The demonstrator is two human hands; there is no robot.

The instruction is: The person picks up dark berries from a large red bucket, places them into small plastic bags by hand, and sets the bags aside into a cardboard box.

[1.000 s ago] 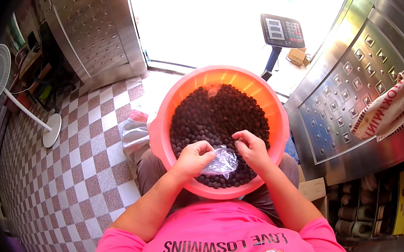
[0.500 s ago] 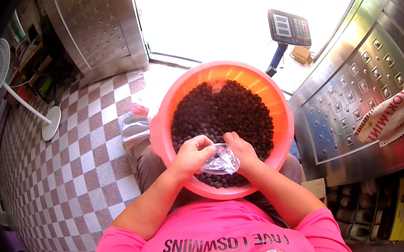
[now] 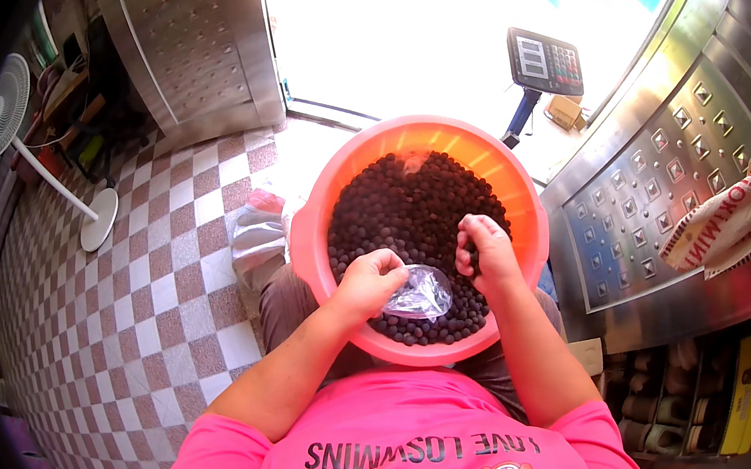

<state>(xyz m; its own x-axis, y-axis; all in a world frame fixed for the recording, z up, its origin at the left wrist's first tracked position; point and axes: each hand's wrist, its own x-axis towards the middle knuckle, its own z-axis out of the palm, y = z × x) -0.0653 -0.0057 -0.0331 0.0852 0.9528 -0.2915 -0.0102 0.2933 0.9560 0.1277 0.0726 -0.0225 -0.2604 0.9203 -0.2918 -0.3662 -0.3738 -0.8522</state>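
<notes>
A pink-orange plastic basin (image 3: 301, 243) sits at my lap, holding a heap of small dark round balls (image 3: 416, 198). My left hand (image 3: 371, 280) pinches the rim of a clear plastic bag (image 3: 422, 294) between thumb and fingers, and the bag hangs over the near part of the heap. Above the right part of the heap, my right hand (image 3: 489, 254) is curled closed, apart from the bag. Dark balls seem to show inside its bent fingers, though the palm is mostly hidden.
A platform scale's display (image 3: 547, 62) stands beyond the basin by the bright doorway. Metal doors (image 3: 196, 42) flank it. To the left, a white fan (image 3: 101, 217) stands on checkered tiles (image 3: 158, 303). A whitish bag (image 3: 258, 233) touches the basin's left side; shoes (image 3: 668, 407) fill a rack at right.
My right hand has left the bag's edge, moving up and right, and its fingers are now curled. My left hand and the bag have shifted slightly right. The view has shifted a little.
</notes>
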